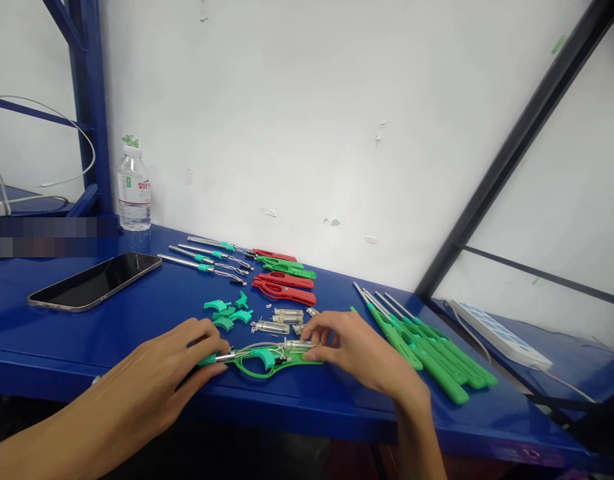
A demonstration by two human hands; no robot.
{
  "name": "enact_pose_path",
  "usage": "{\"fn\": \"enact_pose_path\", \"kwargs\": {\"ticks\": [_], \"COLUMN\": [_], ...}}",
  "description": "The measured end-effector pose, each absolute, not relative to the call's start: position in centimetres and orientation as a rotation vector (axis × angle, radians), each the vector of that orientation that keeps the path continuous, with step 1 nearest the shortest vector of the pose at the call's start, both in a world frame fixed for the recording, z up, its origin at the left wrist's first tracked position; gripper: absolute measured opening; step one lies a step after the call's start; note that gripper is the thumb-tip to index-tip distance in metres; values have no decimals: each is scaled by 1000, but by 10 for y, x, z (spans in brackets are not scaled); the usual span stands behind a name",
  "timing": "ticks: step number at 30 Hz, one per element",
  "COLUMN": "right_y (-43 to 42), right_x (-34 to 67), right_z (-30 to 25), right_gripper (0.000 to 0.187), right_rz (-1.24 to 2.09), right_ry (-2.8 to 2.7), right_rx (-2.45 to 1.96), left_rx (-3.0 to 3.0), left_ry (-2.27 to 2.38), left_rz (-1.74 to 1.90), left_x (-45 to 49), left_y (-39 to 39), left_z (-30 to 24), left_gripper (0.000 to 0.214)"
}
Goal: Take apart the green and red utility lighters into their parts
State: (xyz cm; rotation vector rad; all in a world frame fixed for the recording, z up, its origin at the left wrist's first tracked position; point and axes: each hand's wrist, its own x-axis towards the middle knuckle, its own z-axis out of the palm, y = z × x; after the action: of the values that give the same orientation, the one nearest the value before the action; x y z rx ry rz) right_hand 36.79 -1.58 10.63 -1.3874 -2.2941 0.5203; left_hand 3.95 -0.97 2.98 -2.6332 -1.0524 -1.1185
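Near the table's front edge lies an open green lighter shell (297, 361) with a teal trigger (265, 359) and thin wires inside. My left hand (179, 357) is closed, thumb and fingers pinching the metal lighter tube (225, 357) with its teal collar at the shell's left end. At the other end, my right hand (354, 347) has its thumb and fingers around a clear fuel tank (295, 345), partly hiding it and the shell. Several loose teal triggers (227, 325) and more clear tanks (273, 327) lie just behind the shell.
Metal tubes with wires (207, 257) and red shell halves (285, 293) lie farther back. Several green lighters (427, 350) rest on the right. A phone (94, 281) and water bottle (135, 193) are at left; a power strip (501, 333) is beyond a dark frame bar.
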Motion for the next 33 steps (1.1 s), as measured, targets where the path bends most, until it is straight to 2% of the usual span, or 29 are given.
{"fn": "enact_pose_path", "kwargs": {"ticks": [10,18,24,33], "right_y": [-17,-20,-26,-28], "right_x": [371,366,366,362], "right_z": [104,108,110,115], "right_gripper": [17,8,26,16], "right_rz": [552,484,514,493], "right_ry": [-2328,-2320,-2308,-2306], "right_rx": [-1434,-1403,-1415,-1314], "left_rx": [-2621,-2647,-2593,-2621], "left_ry": [-1053,-1008,-1052,-845], "left_rz": [-1158,-1243,-1224,-1124], "left_x": [37,36,37,75], "left_y": [-1,9,4,-7], "left_z": [26,32,30,46], "left_gripper": [46,39,39,29]}}
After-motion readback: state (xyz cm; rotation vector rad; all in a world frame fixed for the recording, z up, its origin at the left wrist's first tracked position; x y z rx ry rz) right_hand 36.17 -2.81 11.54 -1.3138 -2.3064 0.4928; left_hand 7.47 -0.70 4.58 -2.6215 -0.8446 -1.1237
